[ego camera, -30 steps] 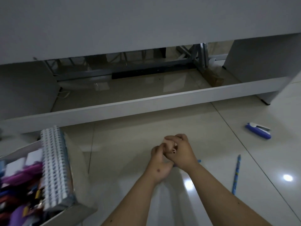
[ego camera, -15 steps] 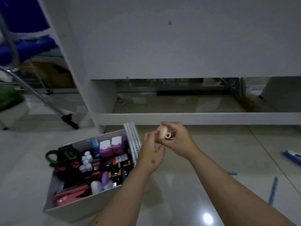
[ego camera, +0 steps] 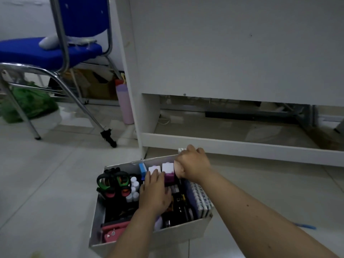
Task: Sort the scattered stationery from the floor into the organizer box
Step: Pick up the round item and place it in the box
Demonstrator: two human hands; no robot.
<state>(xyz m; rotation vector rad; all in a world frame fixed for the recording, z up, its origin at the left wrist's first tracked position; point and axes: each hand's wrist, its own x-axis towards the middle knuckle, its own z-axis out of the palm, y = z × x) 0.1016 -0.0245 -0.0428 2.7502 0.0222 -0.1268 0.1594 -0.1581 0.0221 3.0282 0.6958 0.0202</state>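
Observation:
A white cardboard organizer box (ego camera: 178, 235) stands on the tiled floor, filled with stationery: scissors with green and red handles (ego camera: 113, 185), small white bottles (ego camera: 134, 189), pink and white cubes (ego camera: 168, 171), a pink stapler (ego camera: 113, 232) and spiral notebooks (ego camera: 202, 199) upright along its right wall. My right hand (ego camera: 194, 162) grips a beige roll of tape (ego camera: 177, 169) over the box's back right corner. My left hand (ego camera: 155, 192) reaches into the middle of the box, fingers stretched onto the items there.
A white desk panel (ego camera: 232, 53) with a low crossbar rises just behind the box. A blue chair (ego camera: 46, 53) with metal legs stands at the left, a green bag (ego camera: 28, 103) under it. A blue pen (ego camera: 305, 226) lies on the floor at the right.
The view swung left from the open floor to the box. Both hands moved from mid-air over the box; the right hand carried the tape roll to the box's back, the left went inside.

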